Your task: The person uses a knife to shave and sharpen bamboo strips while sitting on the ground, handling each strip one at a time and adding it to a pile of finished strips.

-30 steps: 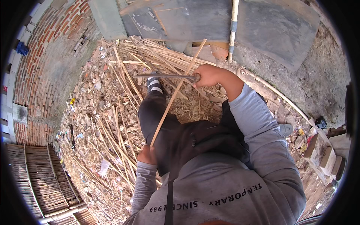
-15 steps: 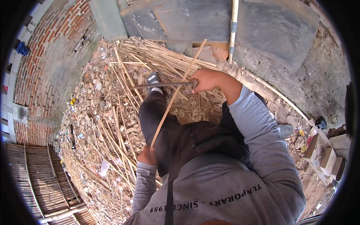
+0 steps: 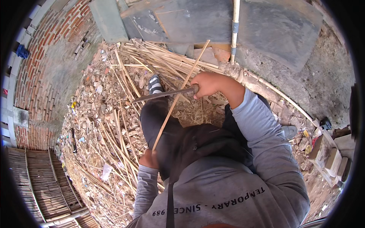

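A long thin bamboo strip slants from my left thigh up and away to the right. Its near end is in my left hand, which is closed around it beside the thigh. My right hand grips the short handle of a machete. The dark blade points left and crosses the strip around its middle. Whether blade and strip touch there, I cannot tell. My left foot, in a striped sandal, rests just beyond the blade.
A heap of bamboo strips lies at the far side, before dark panels. More loose strips are on the littered ground at left. A pale pipe stands upright at the back. Brick wall rises at far left.
The machete's tip has swung nearer to me, so the blade now slopes down to the left. My right hand has shifted slightly; the left hand and bamboo strip stay nearly in place.
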Demonstrator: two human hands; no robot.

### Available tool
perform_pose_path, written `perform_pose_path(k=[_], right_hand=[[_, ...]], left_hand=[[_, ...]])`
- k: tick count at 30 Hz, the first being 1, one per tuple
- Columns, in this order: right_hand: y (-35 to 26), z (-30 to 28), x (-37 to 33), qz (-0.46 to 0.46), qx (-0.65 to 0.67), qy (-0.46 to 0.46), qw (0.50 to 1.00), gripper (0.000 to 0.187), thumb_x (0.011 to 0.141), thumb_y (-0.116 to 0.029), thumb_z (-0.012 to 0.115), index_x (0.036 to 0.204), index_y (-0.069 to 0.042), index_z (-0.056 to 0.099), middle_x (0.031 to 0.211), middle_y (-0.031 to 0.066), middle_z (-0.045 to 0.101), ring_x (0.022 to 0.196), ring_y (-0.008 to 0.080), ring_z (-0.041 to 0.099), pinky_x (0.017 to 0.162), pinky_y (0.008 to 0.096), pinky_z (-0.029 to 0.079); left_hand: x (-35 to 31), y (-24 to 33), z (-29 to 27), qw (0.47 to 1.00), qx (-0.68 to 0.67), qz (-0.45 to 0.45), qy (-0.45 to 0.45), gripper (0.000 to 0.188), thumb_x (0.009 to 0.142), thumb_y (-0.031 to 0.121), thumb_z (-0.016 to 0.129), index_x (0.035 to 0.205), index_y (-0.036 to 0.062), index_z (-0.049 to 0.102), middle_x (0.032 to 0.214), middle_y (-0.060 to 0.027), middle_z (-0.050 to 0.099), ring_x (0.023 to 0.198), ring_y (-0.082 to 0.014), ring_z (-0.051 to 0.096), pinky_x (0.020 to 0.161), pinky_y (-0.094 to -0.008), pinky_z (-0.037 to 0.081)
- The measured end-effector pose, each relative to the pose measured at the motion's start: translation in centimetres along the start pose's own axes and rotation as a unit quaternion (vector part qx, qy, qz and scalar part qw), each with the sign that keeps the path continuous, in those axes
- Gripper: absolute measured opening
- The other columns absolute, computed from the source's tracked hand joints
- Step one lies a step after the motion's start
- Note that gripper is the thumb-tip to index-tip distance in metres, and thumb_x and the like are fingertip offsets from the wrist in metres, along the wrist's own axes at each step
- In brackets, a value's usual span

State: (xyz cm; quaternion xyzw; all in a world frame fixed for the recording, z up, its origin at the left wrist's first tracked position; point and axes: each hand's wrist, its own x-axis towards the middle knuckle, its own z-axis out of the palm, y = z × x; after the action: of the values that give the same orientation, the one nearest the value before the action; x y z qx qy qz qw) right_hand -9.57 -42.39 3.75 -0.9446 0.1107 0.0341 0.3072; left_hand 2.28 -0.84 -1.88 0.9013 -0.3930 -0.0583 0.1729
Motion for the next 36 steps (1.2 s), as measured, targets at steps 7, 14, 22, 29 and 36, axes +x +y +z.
perform_pose_path(k=[7, 14, 22, 29, 36], right_hand=[[3.6, -1.3, 1.1, 0.130, 0.064, 0.063, 0.987, 0.046, 0.072, -0.033, 0.074, 0.105, -0.001, 0.065, 0.097, 0.0189, 0.067, 0.094, 0.0334, 0.064, 0.081, 0.0406, 0.050], [-0.8, 0.1, 0.1, 0.017, -0.021, -0.017, 0.999, 0.042, 0.072, -0.032, 0.075, 0.103, -0.006, 0.066, 0.089, 0.0191, 0.066, 0.091, 0.0352, 0.064, 0.078, 0.0430, 0.050], [4.0, -0.4, 1.2, 0.092, 0.057, 0.083, 0.991, 0.046, 0.073, -0.035, 0.074, 0.104, -0.001, 0.066, 0.093, 0.0203, 0.066, 0.091, 0.0351, 0.063, 0.079, 0.0417, 0.049], [2.3, 0.0, 0.5, 0.052, 0.038, 0.031, 0.997, 0.045, 0.072, -0.032, 0.075, 0.106, -0.004, 0.066, 0.097, 0.0184, 0.067, 0.094, 0.0340, 0.064, 0.081, 0.0416, 0.050], [1.8, 0.0, 0.6, 0.053, 0.026, 0.035, 0.998, 0.045, 0.073, -0.033, 0.074, 0.106, -0.003, 0.066, 0.096, 0.0198, 0.067, 0.093, 0.0344, 0.064, 0.080, 0.0414, 0.050]], left_hand=[[0.1, 0.5, 0.0, 1.000, 0.020, 0.001, 0.009, 0.028, 0.092, 0.030, 0.051, 0.083, 0.0041, 0.053, 0.062, -0.0258, 0.058, 0.061, -0.0469, 0.059, 0.056, -0.0543, 0.045], [0.1, 0.1, -0.2, 1.000, 0.002, 0.008, -0.014, 0.026, 0.093, 0.029, 0.048, 0.086, 0.0048, 0.053, 0.064, -0.0266, 0.058, 0.062, -0.0472, 0.059, 0.056, -0.0544, 0.045], [0.0, 0.7, -0.4, 1.000, -0.017, 0.007, -0.001, 0.028, 0.094, 0.030, 0.048, 0.085, 0.0046, 0.053, 0.066, -0.0267, 0.058, 0.063, -0.0479, 0.058, 0.056, -0.0543, 0.045], [0.3, 0.3, -0.5, 1.000, -0.004, -0.002, -0.028, 0.029, 0.094, 0.030, 0.048, 0.084, 0.0040, 0.054, 0.067, -0.0269, 0.059, 0.066, -0.0478, 0.060, 0.060, -0.0542, 0.046], [0.2, 0.7, -0.7, 0.999, -0.019, -0.018, -0.030, 0.028, 0.093, 0.029, 0.048, 0.085, 0.0042, 0.056, 0.069, -0.0268, 0.060, 0.067, -0.0476, 0.060, 0.062, -0.0537, 0.046]])
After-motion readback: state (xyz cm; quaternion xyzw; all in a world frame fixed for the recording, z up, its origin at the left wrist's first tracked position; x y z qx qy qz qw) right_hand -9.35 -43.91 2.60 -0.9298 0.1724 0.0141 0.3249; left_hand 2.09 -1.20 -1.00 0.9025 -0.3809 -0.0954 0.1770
